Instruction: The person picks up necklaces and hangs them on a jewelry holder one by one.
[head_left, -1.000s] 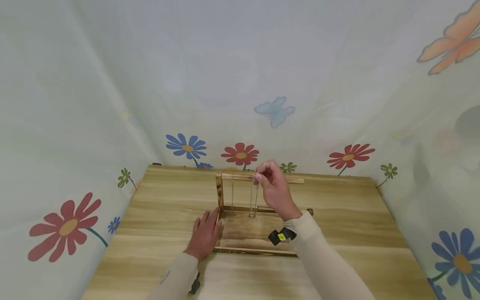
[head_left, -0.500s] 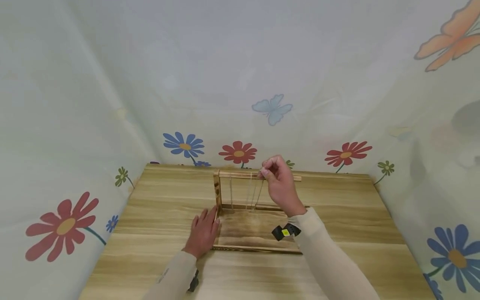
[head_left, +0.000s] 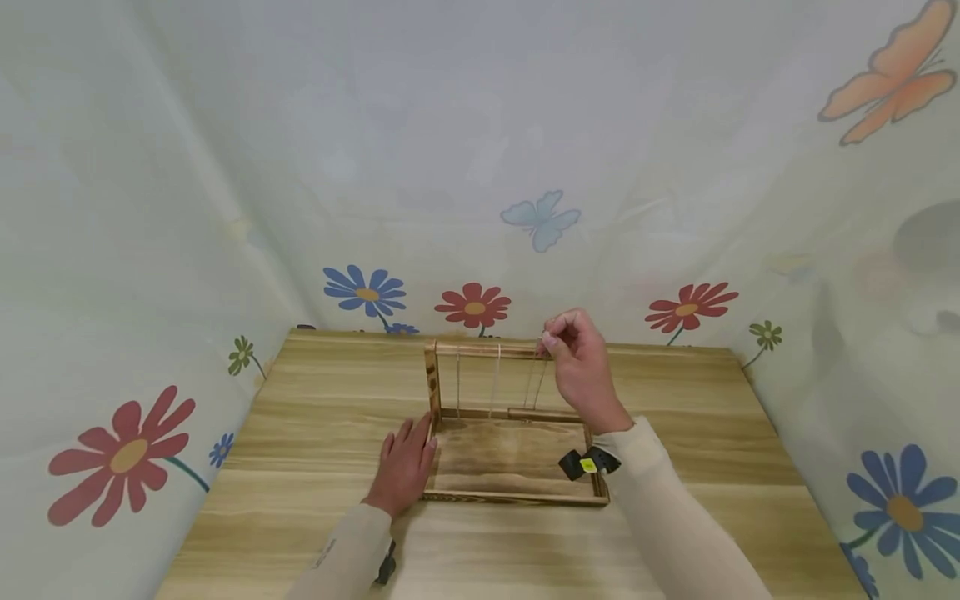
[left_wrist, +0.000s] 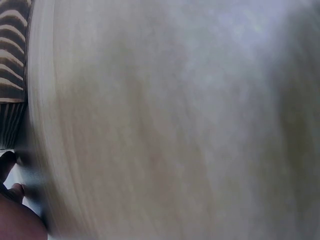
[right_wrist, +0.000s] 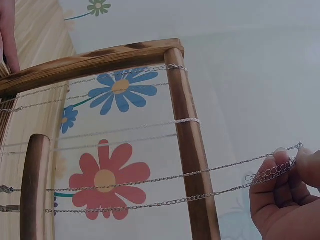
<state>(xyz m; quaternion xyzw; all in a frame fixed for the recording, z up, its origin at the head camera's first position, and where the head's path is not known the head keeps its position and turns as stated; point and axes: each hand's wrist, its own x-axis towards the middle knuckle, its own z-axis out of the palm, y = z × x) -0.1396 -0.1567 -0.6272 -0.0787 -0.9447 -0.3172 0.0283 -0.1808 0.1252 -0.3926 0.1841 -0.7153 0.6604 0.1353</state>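
Observation:
A wooden jewellery stand with a shallow tray, an upright post and a top bar sits on the table. My right hand pinches a silver chain necklace between thumb and fingertips at the bar; in the right wrist view its two strands pass across the bar. Its loose end bunches by the fingers. Further toward the post, a whitish chain and another silver chain hang from the bar. My left hand rests with extended fingers against the stand's left side.
A short wooden rod runs along the tray's back edge, its rounded end showing in the right wrist view. The wood-grain table surrounds the stand. Behind it stands a pale curtain printed with flowers and butterflies.
My right hand has moved to the right along the bar with the pinched necklace, away from the whitish chain. My left hand stays at the stand's left side.

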